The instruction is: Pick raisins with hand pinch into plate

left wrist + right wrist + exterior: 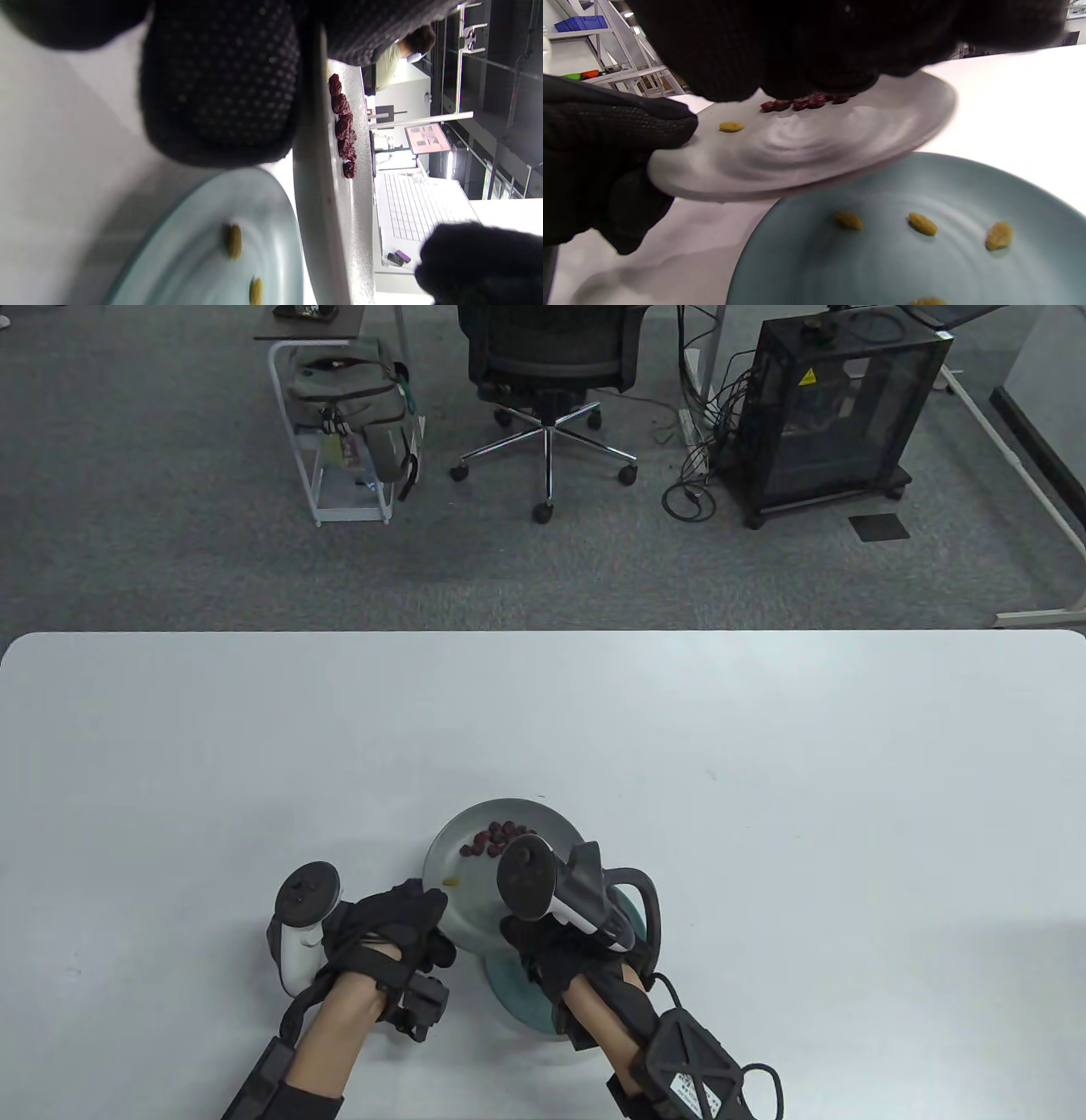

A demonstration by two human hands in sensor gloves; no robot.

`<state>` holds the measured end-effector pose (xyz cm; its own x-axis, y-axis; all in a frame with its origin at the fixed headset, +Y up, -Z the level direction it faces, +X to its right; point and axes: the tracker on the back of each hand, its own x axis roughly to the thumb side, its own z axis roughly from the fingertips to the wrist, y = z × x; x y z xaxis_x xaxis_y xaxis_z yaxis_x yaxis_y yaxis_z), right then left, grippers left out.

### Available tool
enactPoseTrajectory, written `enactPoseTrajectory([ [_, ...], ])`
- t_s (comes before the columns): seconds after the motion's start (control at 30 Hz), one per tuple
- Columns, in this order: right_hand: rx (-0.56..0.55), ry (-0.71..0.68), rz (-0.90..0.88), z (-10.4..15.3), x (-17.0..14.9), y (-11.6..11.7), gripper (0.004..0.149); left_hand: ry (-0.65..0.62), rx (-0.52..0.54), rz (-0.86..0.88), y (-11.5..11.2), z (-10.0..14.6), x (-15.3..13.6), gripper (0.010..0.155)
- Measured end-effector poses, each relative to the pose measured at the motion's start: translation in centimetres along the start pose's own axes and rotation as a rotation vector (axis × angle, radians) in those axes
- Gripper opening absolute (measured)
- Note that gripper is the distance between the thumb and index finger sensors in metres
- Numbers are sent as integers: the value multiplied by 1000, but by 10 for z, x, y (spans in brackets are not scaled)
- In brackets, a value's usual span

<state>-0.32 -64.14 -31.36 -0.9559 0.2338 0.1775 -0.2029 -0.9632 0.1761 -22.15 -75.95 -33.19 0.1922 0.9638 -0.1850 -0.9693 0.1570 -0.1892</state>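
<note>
Yellow raisins (pixel 922 223) on the teal plate (pixel 1031 279) show only wrist-side; left hand (pixel 386 929) pinches the grey plate (pixel 462 899), right grip unclear.

Black knit gloves (pixel 394 929) — white-and-black trackers (pixel 297 920) — bare forearms.

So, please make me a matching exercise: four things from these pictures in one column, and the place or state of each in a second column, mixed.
1. grey round plate
2. teal round plate
3. dark red raisins
4. left hand

a. lies on the table
b. grips a plate's rim
c. held lifted, tilted
d. piled on the grey plate

Pairs: 1-c, 2-a, 3-d, 4-b
</note>
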Motion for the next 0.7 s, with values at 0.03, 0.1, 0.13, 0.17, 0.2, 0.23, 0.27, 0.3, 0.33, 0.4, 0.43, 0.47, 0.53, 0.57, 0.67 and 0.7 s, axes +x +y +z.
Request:
enactPoseTrajectory([
  [0.03,6,-3,7,-1,0,1,49,-1,-8,-3,-2,0,0,56],
  [0.1,12,1,26,-3,0,3,49,-3,-35,-5,-9,1,1,56],
  [0.13,14,0,33,-3,0,3,50,-6,-44,-13,-12,1,2,55],
  [0.17,11,5,34,-3,0,5,51,-8,-55,-25,-14,1,2,55],
  [0.2,12,7,41,-4,0,7,53,-10,-63,-34,-17,1,2,55],
  [0.23,16,7,50,-4,0,8,55,-10,-70,-41,-19,1,2,55],
  [0.27,23,8,50,-5,0,9,55,-12,-79,-47,-21,2,2,55],
  [0.3,26,7,48,-5,0,10,55,-12,-82,-49,-23,2,2,55],
  [0.33,26,6,49,-6,1,11,56,-11,-90,-54,-25,2,2,55],
  [0.4,24,10,61,-7,2,12,56,-11,-102,-64,-28,2,2,55],
  [0.43,23,8,63,-7,2,12,56,-12,-105,-70,-30,2,2,55],
  [0.47,21,9,63,-7,2,13,56,-12,-106,-73,-31,2,2,55],
  [0.53,28,7,72,-9,2,15,56,-13,-116,-77,-34,3,2,55],
  [0.57,28,7,75,-10,2,16,55,-13,-120,-81,-35,3,2,55],
  [0.67,11,-6,100,-14,2,21,55,-18,-129,-96,-38,3,3,55],
  [0.7,-1,-29,117,-15,2,22,55,-18,-131,-97,-39,4,3,55],
])
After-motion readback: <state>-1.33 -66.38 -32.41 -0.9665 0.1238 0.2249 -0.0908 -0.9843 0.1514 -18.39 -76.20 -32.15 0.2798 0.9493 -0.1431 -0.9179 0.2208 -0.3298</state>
